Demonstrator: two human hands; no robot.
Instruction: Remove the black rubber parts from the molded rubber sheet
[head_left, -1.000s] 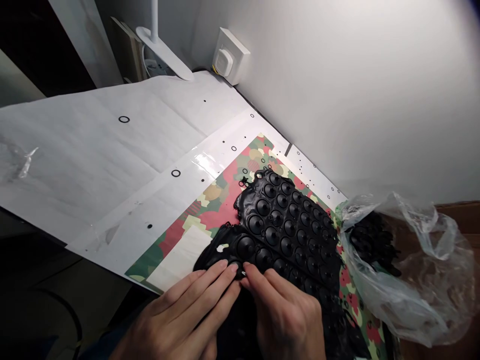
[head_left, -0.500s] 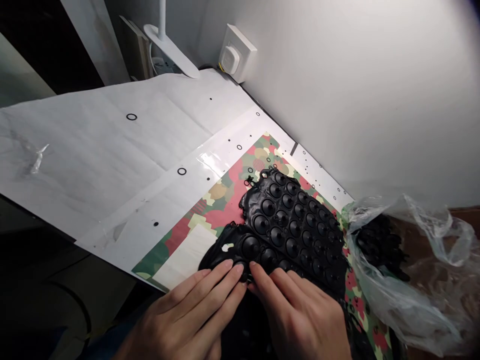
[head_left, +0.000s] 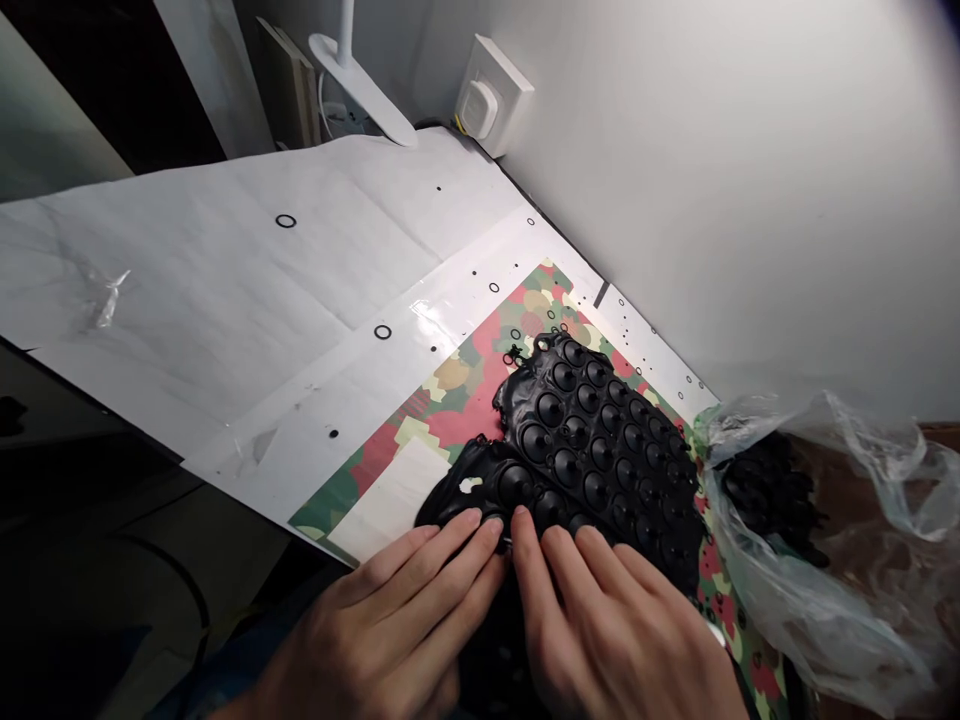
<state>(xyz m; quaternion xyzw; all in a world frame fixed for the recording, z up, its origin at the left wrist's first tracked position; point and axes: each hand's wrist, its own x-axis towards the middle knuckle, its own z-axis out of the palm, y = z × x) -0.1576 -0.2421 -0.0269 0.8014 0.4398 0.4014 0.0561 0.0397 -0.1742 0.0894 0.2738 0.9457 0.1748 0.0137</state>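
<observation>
A black rubber sheet [head_left: 592, 440] moulded with rows of round cone-topped caps lies on a camouflage-patterned mat [head_left: 450, 400]. My left hand [head_left: 390, 620] and my right hand [head_left: 607, 620] meet at its near edge. The fingertips of both press together on one cap there, fingers close and slightly bent. Each hand's thumb is hidden beneath it, and the sheet's near part is covered by the hands.
White paper [head_left: 225, 270] covers the table to the left, with loose black rings [head_left: 285, 221] scattered on it. A clear plastic bag [head_left: 825, 540] holding more black rubber parts sits at the right. A wall socket [head_left: 495, 95] and a white lamp base [head_left: 367, 85] stand at the back.
The view has shifted, so everything sits a little further right and higher. Both hands stay at the sheet's near edge, the fingertips working slightly further onto it.
</observation>
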